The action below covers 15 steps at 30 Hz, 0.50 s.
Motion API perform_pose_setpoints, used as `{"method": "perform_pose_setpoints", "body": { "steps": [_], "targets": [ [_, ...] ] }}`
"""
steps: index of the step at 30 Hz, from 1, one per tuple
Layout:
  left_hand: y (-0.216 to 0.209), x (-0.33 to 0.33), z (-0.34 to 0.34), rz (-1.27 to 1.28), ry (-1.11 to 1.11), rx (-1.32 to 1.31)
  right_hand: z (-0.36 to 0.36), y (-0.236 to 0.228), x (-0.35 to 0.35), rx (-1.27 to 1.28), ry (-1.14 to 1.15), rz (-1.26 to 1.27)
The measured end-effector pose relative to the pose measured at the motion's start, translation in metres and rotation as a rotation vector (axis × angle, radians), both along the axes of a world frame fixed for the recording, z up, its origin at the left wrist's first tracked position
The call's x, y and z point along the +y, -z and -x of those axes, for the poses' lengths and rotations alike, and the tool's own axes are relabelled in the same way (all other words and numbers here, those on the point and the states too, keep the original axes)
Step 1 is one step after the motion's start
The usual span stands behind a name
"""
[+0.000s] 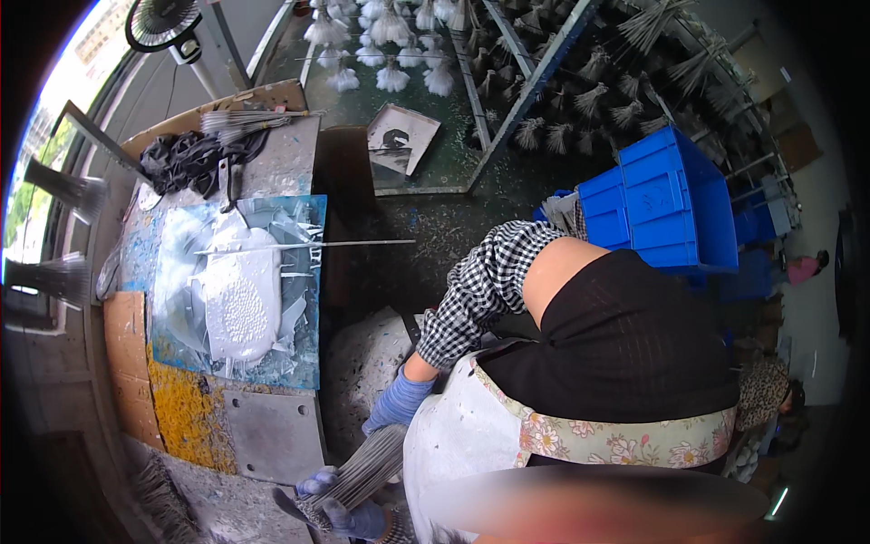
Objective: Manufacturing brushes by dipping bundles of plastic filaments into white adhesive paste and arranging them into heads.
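Note:
Both of my hands wear blue-violet gloves, with black-and-white checked sleeves above them. They are low in the head view, at a bundle of thin grey rods held at a slant. My right hand is closed on the upper side of the bundle near its lower-left end; the bundle partly hides it. My left hand wraps the same end from below. A dark, flat, elongated piece sticks out beside the fingers; its kind I cannot make out. A white apron lies close behind the bundle.
Left, a blue-edged board bears bubbly white paste, with a thin stick across it. A grey metal plate and black cloth lie on the bench. Blue crates stand right. Racks of bundles and a fan stand beyond.

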<state>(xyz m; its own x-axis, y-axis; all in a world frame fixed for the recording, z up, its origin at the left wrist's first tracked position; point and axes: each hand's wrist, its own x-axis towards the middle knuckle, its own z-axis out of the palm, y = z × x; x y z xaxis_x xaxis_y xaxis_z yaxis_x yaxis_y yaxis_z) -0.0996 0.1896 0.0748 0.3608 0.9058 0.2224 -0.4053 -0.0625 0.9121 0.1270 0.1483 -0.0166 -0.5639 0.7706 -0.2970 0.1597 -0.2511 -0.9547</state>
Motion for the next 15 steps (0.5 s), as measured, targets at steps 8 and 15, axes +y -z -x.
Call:
{"method": "perform_pose_setpoints", "body": {
  "steps": [8,15],
  "targets": [
    [-0.043,0.011,0.002,-0.221,-0.325,0.23,0.004,-0.049,0.028,0.05,-0.019,-0.364],
    [-0.092,0.062,-0.017,-0.671,-0.643,0.677,0.06,-0.071,0.116,0.061,0.328,-1.196]
  ]
}}
